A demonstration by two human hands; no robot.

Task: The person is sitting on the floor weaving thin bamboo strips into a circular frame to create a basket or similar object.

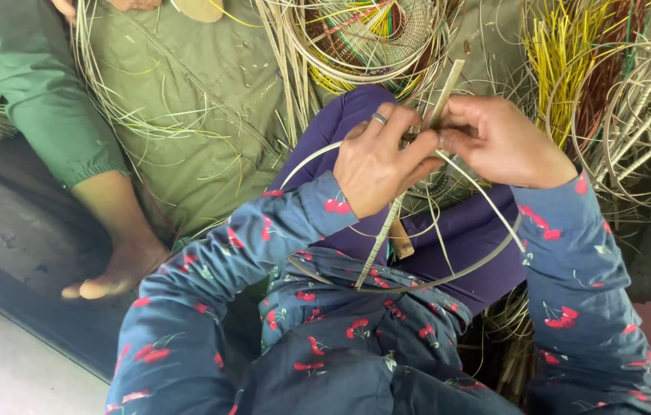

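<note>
Nearest us: cane hoop (487,261) across our lap (464,230), bare ring, hardly any weave on it. Left hand (378,163) and right hand (499,143) pinch flat cane strip (381,242) tight where it crosses hoop's far rim. Beyond: part-woven basket (375,34), yellow cane bundle (560,58), co-worker's foot (122,269). We judge work early; most weaving left.

Strip end (427,127) hidden between both hands' fingertips, neighbour's upper body cut off, far basket (375,34) perhaps half-woven, blurred.
</note>
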